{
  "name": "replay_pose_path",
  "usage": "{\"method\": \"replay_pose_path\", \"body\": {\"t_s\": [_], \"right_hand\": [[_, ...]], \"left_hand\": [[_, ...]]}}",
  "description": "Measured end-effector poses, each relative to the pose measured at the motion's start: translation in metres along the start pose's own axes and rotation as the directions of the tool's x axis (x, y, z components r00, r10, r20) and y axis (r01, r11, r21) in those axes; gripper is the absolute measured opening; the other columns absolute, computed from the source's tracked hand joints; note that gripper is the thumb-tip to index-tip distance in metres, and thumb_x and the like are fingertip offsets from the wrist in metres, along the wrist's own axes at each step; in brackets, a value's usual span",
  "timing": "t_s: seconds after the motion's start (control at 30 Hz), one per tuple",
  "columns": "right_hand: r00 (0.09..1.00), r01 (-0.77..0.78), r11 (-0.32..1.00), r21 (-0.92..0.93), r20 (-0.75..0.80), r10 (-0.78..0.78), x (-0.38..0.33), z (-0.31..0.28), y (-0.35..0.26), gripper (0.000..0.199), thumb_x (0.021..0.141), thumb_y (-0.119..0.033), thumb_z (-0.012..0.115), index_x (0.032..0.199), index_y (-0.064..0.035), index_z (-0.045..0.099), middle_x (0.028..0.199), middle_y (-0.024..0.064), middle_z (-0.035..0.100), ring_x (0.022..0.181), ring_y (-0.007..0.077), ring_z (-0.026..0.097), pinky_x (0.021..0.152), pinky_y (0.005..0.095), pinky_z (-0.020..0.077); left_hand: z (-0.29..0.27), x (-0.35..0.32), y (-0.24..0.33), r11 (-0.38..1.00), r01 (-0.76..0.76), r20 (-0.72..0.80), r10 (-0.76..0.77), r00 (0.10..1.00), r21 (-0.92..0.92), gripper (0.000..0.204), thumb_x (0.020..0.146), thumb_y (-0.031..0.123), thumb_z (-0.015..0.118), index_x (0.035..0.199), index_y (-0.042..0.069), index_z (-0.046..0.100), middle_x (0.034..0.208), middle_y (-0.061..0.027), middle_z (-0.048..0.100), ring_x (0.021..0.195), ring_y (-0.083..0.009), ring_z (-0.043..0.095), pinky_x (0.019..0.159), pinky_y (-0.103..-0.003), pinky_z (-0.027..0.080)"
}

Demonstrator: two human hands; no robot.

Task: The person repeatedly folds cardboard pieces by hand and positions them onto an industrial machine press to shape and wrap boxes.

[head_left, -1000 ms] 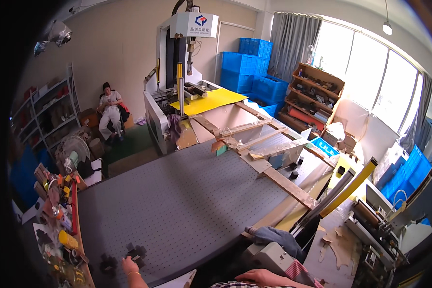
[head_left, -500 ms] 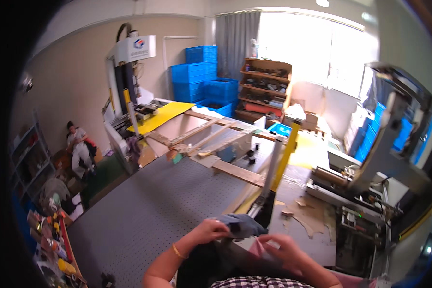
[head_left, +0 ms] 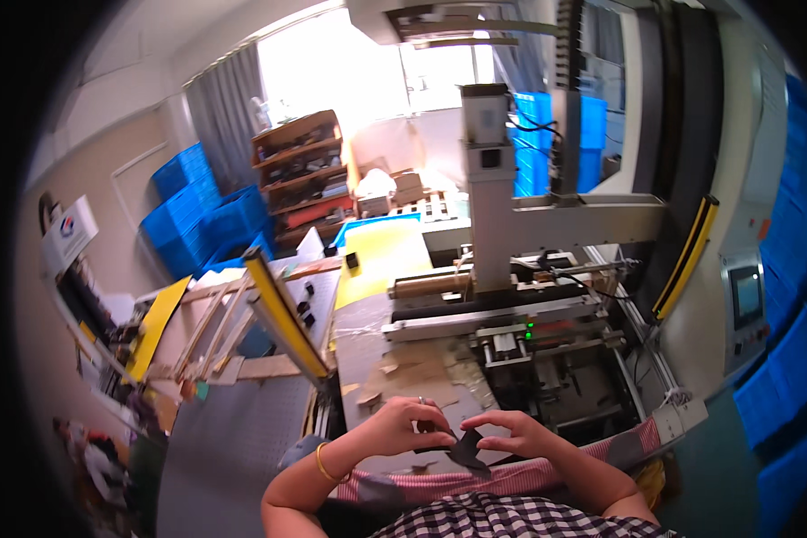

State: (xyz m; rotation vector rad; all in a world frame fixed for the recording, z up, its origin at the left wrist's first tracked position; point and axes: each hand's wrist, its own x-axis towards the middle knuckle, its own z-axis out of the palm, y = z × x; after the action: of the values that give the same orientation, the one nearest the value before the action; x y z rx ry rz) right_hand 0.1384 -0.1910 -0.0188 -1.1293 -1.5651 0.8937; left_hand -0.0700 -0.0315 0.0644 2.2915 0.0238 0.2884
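Observation:
Low in the picture, my left hand (head_left: 402, 429) is closed, thumb against fingers, at the left side of a small dark grey, folded-looking piece (head_left: 466, 451). My right hand (head_left: 514, 434) pinches the same piece from the right. What the piece is made of cannot be made out. Just below both hands runs a red-and-white striped cloth (head_left: 511, 471) with grey patches, along the machine's front edge. A bundle of blue-grey cloth (head_left: 303, 451) lies beside my left forearm.
Ahead stands a machine with a roller (head_left: 430, 285) and metal rails. Brown scraps (head_left: 412, 372) lie on its grey table. A yellow-and-black post (head_left: 282, 314) rises at the left, near a perforated grey table (head_left: 211, 448). A control panel (head_left: 744, 296) and blue crates (head_left: 785, 386) are at right.
My view has turned right, toward the machine. Both hands have moved from beside the blue-grey cloth to the machine's front edge, and the small dark piece now shows between them.

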Motion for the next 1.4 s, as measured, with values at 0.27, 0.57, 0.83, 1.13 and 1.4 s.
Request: {"method": "replay_pose_path", "body": {"t_s": [0.27,0.57,0.83,1.13,1.4], "right_hand": [[0.964,0.033,0.922,-0.386,-0.23,-0.131,0.024,-0.064,0.036,0.053,0.084,-0.027,0.074,0.131,-0.0092,0.056,0.117,0.0115,0.064,0.108,0.0291,0.06,0.098,0.0396,0.044],[0.916,0.099,0.801,-0.59,-0.261,-0.306,0.108,-0.179,0.05,0.069,0.079,-0.029,0.078,0.137,-0.0071,0.048,0.105,0.0106,0.066,0.097,0.031,0.062,0.09,0.0427,0.0462],[0.926,0.065,0.997,-0.031,-0.371,-0.072,0.221,-0.303,0.112,0.061,0.087,-0.012,0.072,0.139,-0.0028,0.042,0.109,0.0109,0.067,0.098,0.0156,0.065,0.087,0.0297,0.0525],[0.538,0.374,0.927,-0.01,-0.813,-0.225,0.197,-0.231,0.037,0.044,0.096,-0.029,0.062,0.125,0.0025,0.052,0.103,0.0095,0.066,0.094,0.0129,0.063,0.08,0.0261,0.0512],[0.941,-0.134,0.99,0.041,0.318,0.114,0.036,0.07,0.07,0.018,0.093,-0.012,0.065,0.107,-0.0021,0.07,0.096,0.01,0.073,0.086,0.0166,0.069,0.08,0.0295,0.0533]], "left_hand": [[0.016,0.078,-0.077,0.995,0.005,0.052,-0.01,0.999,0.1,0.029,0.074,0.025,0.084,0.097,0.012,0.07,0.104,-0.0115,0.062,0.103,-0.0297,0.054,0.09,-0.04,0.045],[-0.019,0.179,-0.118,0.987,-0.068,-0.384,0.119,0.916,0.143,0.057,0.068,0.006,0.083,0.12,0.005,0.059,0.117,-0.0078,0.063,0.107,-0.0241,0.058,0.095,-0.037,0.046],[-0.091,0.323,-0.202,0.984,0.038,-0.41,-0.107,0.906,-0.174,0.075,0.075,0.006,0.08,0.139,0.009,0.041,0.106,-0.0106,0.067,0.095,-0.0189,0.064,0.088,-0.033,0.052],[-0.087,0.288,-0.164,0.958,-0.073,-0.553,0.221,0.803,0.277,0.092,0.071,0.022,0.086,0.146,0.012,0.034,0.123,-0.0157,0.058,0.119,-0.0294,0.051,0.097,-0.041,0.044],[-0.035,-0.025,-0.128,0.994,0.055,-0.506,-0.098,0.857,-0.099,0.03,0.085,0.011,0.073,0.113,0.005,0.066,0.095,-0.0091,0.07,0.086,-0.0163,0.066,0.076,-0.029,0.052]]}}
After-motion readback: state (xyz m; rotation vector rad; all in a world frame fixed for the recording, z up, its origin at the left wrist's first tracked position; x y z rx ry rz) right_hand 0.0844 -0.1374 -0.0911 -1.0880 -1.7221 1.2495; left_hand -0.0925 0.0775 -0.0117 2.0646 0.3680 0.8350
